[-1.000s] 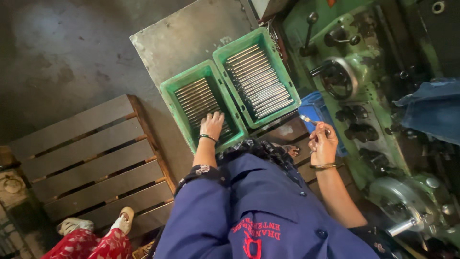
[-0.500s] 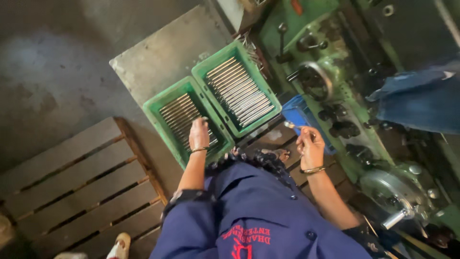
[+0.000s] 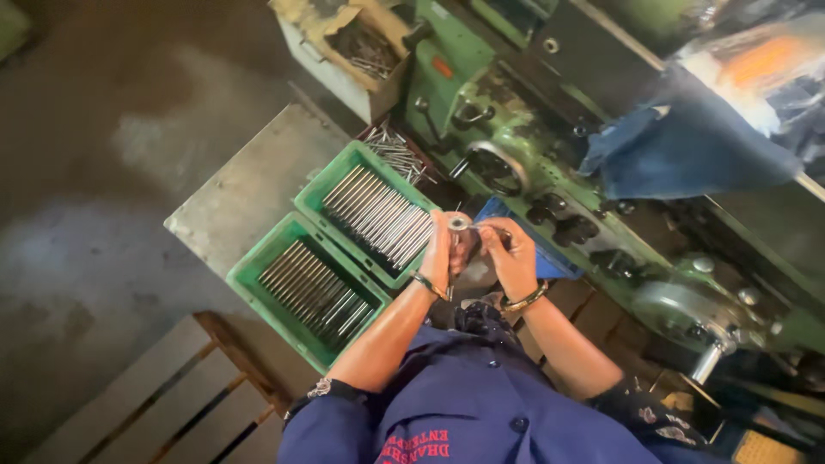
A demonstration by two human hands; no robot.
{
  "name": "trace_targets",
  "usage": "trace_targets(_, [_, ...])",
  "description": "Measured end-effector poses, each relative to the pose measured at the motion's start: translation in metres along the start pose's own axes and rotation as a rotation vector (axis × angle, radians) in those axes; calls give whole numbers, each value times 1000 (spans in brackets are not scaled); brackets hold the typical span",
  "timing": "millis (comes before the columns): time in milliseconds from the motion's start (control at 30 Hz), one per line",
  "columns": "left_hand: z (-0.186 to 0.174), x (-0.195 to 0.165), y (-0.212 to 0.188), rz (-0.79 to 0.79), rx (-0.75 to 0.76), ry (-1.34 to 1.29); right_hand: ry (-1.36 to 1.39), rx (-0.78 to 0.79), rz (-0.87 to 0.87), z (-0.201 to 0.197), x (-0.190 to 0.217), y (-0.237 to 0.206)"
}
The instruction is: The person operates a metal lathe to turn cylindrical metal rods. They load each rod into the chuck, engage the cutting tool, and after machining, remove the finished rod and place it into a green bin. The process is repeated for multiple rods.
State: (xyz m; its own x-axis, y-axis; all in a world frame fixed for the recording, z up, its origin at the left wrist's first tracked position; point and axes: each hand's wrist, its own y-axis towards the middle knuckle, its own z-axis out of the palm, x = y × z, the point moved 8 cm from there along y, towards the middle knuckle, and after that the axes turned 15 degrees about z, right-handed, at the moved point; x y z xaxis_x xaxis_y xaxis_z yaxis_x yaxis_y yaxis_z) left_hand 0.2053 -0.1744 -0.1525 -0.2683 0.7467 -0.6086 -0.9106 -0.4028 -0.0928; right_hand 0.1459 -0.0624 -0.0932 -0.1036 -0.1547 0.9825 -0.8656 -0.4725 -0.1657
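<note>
Fingers [image 3: 497, 234] of the right hand [image 3: 511, 258] curl round one end of a small metal rod [image 3: 461, 225]; fingers of the left hand [image 3: 447, 245] close on it from the other side. Both hands pinch the rod between them, just beside the near corner of the upper green crate [image 3: 365, 210]. The rod's shiny end shows above the left knuckles; the rest is hidden, so the exact grip cannot be told.

Changes from half a second ago: then the hands were apart, the left resting palm-down on the rim of the lower green crate [image 3: 305, 288], the right raised alone near the blue tray [image 3: 537, 258]. Now the left hand has lifted off that crate and come across to meet the right. The view has also swung, and the wooden pallet [image 3: 163, 404] sits lower in the picture.

Pose: both forearms angle up from the blue jacket [image 3: 481, 412] and converge, wrists close, each with a bangle. Left palm faces right; right hand's back faces the camera.

Both crates hold rows of long metal rods and stand side by side on a grey metal sheet [image 3: 249, 185]. Beyond the upper crate runs the green machine [image 3: 516, 163], with a blue cloth [image 3: 687, 155] draped on it. A box of loose rods [image 3: 357, 51] stands past the crate's far end.
</note>
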Motion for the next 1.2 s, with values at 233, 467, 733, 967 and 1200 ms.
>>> trace_targets(233, [35, -17, -2, 38, -39, 204, -8, -56, 33, -21, -8, -14])
trace_targets(467, [28, 9, 0, 87, -67, 320, 95, -115, -4, -31, -17, -30])
trace_targets(733, [74, -53, -12, 719, 275, 845, 736, 126, 566, -18, -33, -52])
trace_targets(967, [163, -114, -41, 1210, 861, 1343, 1019, 351, 692, 5, -11, -91])
trace_targets(1200, [230, -131, -69, 1432, 1172, 1390, 947, 395, 841, 9, 11, -112])
